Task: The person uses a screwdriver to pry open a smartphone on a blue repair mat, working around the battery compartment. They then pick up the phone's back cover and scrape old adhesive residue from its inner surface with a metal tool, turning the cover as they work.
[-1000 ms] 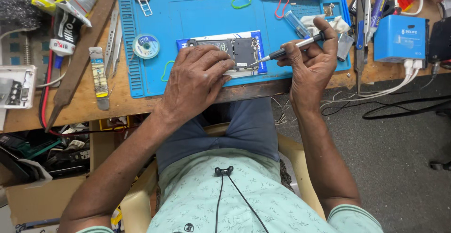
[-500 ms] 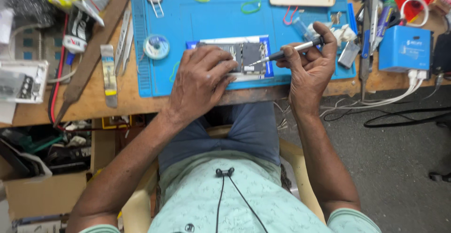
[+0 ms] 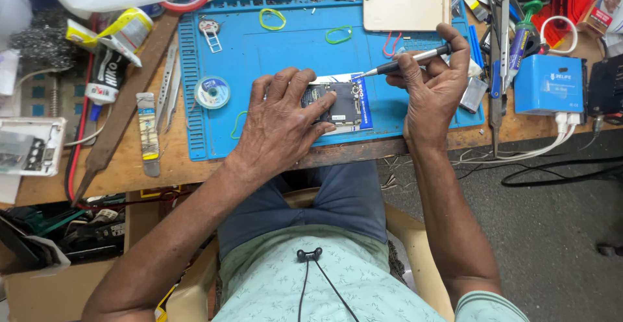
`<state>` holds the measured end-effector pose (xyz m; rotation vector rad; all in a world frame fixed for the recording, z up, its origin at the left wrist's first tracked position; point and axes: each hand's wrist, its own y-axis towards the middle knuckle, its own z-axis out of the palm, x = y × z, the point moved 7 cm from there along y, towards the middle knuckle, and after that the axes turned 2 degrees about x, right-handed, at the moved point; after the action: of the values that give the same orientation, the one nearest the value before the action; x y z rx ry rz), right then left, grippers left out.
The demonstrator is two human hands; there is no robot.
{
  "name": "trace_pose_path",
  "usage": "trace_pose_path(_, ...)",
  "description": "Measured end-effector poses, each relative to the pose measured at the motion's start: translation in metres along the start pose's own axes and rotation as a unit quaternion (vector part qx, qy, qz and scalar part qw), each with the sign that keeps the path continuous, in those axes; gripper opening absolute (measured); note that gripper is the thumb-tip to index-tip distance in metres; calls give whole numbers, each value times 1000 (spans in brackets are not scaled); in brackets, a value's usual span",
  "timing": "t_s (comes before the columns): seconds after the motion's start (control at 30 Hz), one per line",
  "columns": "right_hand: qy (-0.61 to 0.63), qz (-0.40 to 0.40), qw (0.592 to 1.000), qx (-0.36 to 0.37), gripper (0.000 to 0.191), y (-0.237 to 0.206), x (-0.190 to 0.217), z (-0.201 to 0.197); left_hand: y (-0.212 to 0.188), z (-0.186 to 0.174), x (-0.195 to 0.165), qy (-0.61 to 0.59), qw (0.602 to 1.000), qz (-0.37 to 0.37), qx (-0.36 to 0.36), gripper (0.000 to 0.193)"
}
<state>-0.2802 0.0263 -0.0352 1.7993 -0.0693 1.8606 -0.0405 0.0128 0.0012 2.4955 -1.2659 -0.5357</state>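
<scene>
Back cover (image 3: 406,7) already off and set aside, our left hand (image 3: 282,121) lies flat pinning the opened phone (image 3: 344,101) while our right hand (image 3: 431,85) grips the screwdriver (image 3: 402,63) at its board; reassembly remains.

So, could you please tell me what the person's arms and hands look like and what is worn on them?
Both arms are bare from the short sleeves of a pale green patterned shirt down. The left hand and right hand are bare too: no gloves, watch, rings or bands show.
</scene>
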Motion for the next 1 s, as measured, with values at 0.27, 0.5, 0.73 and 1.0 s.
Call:
trace_pose_path(0.27, 8, 15, 999, -33, 62, -7, -3, -11, 1, 1, -2, -28, 999, 12, 13, 54)
trace_pose_path(0.5, 4, 14, 999, -30, 61, -9, -3, -11, 2, 6, -4, -31, 999, 14, 11, 53)
trace_pose_path(0.73, -9, 25, 1000, -13, 61, -24, 1, -14, -3, 11, -4, -16, 1000, 18, 16, 54)
trace_pose_path(1.0, -26, 28, 999, 9, 62, -26, -3, -13, -3, 11, -5, -4, 1000, 16, 25, 54)
